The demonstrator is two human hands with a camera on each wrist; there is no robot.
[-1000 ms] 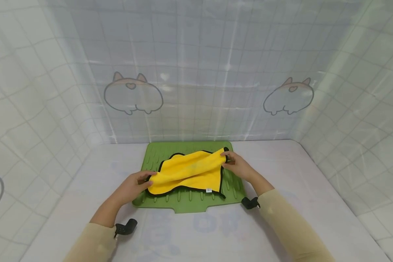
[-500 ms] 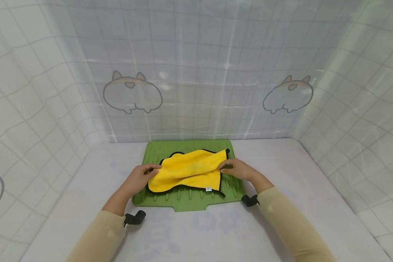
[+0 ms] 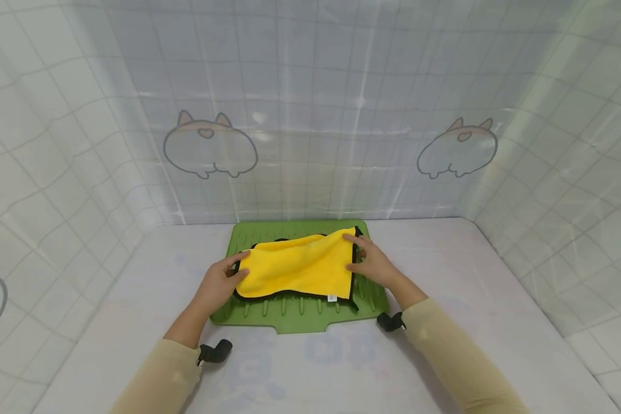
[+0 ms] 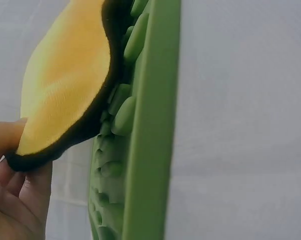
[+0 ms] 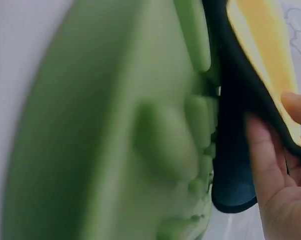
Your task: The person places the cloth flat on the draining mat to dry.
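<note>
A yellow cloth (image 3: 295,267) with black edging lies over a green ridged mat (image 3: 301,325), a small white label (image 3: 332,298) at its near right edge. My left hand (image 3: 219,286) pinches the cloth's left edge; in the left wrist view, the thumb is on the yellow face and fingers are beneath. At the opposite edge, my right hand (image 3: 375,263) holds the cloth between thumb and fingers. The right wrist view shows the dark underside (image 5: 234,185) of the cloth raised off the mat there, with fingers under it.
The mat lies on a pale printed table cover (image 3: 310,379), near the back wall (image 3: 310,115). Pale grid-patterned sheets hang behind and at both sides. A black wrist fitting (image 3: 216,351) is at the left sleeve, and another fitting (image 3: 390,322) is at the right.
My left hand has moved away from me along the cloth's left edge. The right hand slid nearer, then spread its fingers along its edge. The cloth's upper face looks flatter, its deep fold gone.
</note>
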